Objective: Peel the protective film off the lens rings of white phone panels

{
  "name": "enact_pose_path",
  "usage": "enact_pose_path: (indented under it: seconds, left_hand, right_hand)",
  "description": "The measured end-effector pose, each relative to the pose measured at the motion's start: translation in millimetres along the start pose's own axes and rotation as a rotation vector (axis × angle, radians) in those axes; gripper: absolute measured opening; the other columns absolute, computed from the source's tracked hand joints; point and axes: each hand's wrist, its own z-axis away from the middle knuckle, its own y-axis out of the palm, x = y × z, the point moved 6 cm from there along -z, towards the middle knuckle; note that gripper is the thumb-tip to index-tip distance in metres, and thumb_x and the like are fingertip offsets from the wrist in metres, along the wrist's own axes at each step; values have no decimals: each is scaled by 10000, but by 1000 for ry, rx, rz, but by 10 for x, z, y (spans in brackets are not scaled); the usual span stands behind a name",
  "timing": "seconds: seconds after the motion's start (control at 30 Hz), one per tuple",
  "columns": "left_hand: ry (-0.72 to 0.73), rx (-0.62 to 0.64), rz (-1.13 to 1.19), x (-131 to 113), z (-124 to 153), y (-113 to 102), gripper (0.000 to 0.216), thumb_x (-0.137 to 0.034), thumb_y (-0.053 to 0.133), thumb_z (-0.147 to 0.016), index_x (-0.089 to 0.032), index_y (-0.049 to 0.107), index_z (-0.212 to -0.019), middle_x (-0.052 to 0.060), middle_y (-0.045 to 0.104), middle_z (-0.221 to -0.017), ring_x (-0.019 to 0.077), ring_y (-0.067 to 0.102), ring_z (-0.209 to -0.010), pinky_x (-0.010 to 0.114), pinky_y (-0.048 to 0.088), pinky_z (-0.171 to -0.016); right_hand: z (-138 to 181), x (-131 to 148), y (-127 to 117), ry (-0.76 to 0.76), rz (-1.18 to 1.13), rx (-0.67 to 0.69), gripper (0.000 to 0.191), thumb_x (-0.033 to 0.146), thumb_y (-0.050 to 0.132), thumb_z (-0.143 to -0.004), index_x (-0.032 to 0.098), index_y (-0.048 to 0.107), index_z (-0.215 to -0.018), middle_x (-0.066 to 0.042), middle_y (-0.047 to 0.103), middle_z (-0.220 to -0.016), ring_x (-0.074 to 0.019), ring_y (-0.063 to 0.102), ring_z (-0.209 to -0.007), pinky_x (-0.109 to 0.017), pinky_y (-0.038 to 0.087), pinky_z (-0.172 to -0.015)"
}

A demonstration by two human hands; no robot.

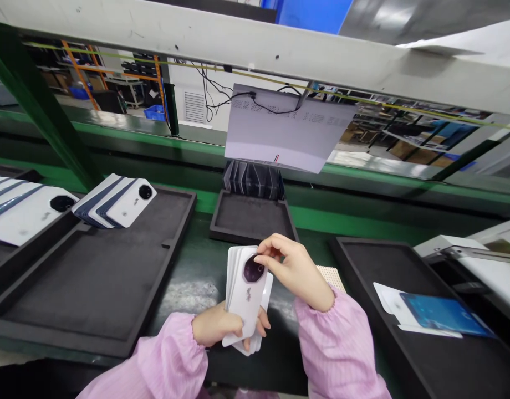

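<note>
Dark green, the worktop (188, 291) is topped along its near edge by a black tray (97, 282). To the tray's right, fanned white phone panels (237, 310) are gripped by the left hand (217, 326); the front one's upper end is pinched by the right hand (290, 267).

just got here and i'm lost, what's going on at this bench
A person is handling a small fanned stack of white panels. The left hand holds the stack by its lower part, while the right hand has fingertips at the front panel's upper corner, by its dark round patch. More panels sit at the black left tray.
</note>
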Motion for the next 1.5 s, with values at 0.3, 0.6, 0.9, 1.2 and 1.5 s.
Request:
enact_pose_path:
  seconds: [0.3, 0.6, 0.9, 1.2, 1.5]
  left_hand:
    - [4, 84, 188, 91, -26, 9, 519, -156, 415, -477, -65, 657, -927, 107, 650, -849, 165, 594, -558, 263, 465, -515]
    - [89, 217, 412, -60, 13, 64, 528, -178, 413, -475, -19, 631, -929, 150, 665, -818, 206, 608, -564, 278, 434, -473]
    - [59, 225, 369, -56, -4, 80, 550, -204, 438, -470, 4, 626, -943, 167, 640, -837, 227, 607, -595, 280, 444, -443]
    - [21, 255, 363, -17, -4, 99, 567, -218, 444, -462, 13, 636, -943, 183, 644, -851, 247, 608, -662, 287, 461, -455]
    - [15, 341, 398, -101, 13, 210, 541, -189, 440, -504, -12, 640, -975, 171, 631, -917, 248, 599, -786, 284, 506, -499]
  right_hand:
    - [107, 199, -17, -157, 230, 87, 154, 109, 521, -820, 184, 488, -689, -13, 526, -723, -161, 496, -737, -302, 426, -678]
    - [779, 768, -121, -530, 77, 517, 177, 121, 454, -874, 197, 549, -746, -10, 639, -738, -119, 582, -692, -218, 469, -623]
    - [627, 618, -495, -462, 81, 216, 195, 76, 501, -836, 225, 593, -922, -18, 661, -768, -137, 617, -699, -243, 509, -621]
    - [471, 338, -677, -253, 89, -208, 131, 121, 545, -820, 228, 621, -822, -19, 663, -795, -158, 629, -743, -264, 510, -638]
    - [197, 247, -316, -184, 16, -97, 167, 146, 494, -836, 209, 645, -803, -27, 677, -802, -161, 634, -737, -278, 514, -666]
